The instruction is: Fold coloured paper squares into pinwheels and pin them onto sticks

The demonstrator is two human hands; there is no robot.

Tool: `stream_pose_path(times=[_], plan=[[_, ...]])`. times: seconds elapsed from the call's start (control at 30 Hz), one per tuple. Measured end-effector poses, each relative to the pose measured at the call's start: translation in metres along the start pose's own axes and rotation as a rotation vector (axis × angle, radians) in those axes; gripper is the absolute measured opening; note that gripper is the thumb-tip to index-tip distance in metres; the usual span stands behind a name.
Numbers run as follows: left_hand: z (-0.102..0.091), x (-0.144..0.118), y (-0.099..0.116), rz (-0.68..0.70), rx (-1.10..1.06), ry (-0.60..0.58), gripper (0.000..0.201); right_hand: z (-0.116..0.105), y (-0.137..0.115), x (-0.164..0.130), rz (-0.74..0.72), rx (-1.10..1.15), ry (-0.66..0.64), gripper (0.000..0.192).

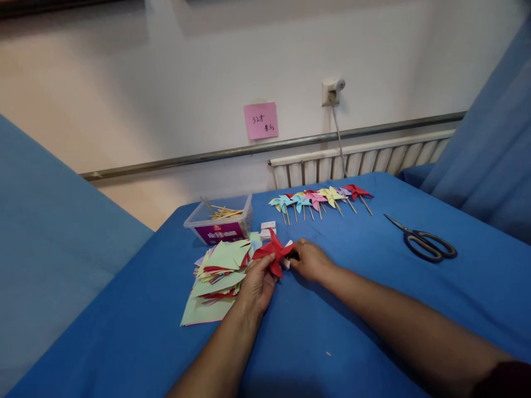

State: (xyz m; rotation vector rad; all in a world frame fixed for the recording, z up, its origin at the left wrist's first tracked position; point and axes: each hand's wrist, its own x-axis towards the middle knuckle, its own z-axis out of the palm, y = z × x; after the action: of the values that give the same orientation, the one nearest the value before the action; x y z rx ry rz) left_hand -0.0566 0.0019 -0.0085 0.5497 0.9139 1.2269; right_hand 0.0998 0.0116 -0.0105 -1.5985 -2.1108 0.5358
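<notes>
**Red pinwheel held over table**

Red paper pinwheel [272, 252], pointed folded vanes, held just above blue table [373, 309], beside stack of cut paper squares [218, 273]. Left hand [257, 284] fingers pinched on its lower edge. Right hand [309, 260] fingers closed at its centre, gripping something small and dark; cannot tell what. Row of finished pinwheels [319, 200] behind; scissors [427, 243] well apart.

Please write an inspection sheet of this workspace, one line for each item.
Surface: table under blue cloth.
Job's things: red paper pinwheel; stack of cut coloured paper.
Clutter: row of finished pinwheels; plastic box of sticks; scissors.
Hands: left hand and right hand both hold the red pinwheel.
Cables: one cable from the wall socket.
Surroundings: pink note, radiator, wall rail.
</notes>
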Motion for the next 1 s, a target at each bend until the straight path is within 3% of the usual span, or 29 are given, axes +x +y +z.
stream_pose_path(times=[0.4, 0.7, 1.0], plan=[[0.0016, -0.0003, 0.0003, -0.026, -0.015, 0.019, 0.014, 0.0032, -0.0035, -0.0039, 0.04, -0.118, -0.003, 0.021], [0.0021, -0.0024, 0.001, -0.015, -0.017, 0.02, 0.013, 0.0038, 0.0047, -0.0096, -0.029, 0.126, -0.011, 0.021], [0.0035, -0.003, 0.0008, -0.011, -0.015, 0.01, 0.012, 0.007, 0.0057, -0.0066, -0.009, 0.032, 0.015, 0.015]])
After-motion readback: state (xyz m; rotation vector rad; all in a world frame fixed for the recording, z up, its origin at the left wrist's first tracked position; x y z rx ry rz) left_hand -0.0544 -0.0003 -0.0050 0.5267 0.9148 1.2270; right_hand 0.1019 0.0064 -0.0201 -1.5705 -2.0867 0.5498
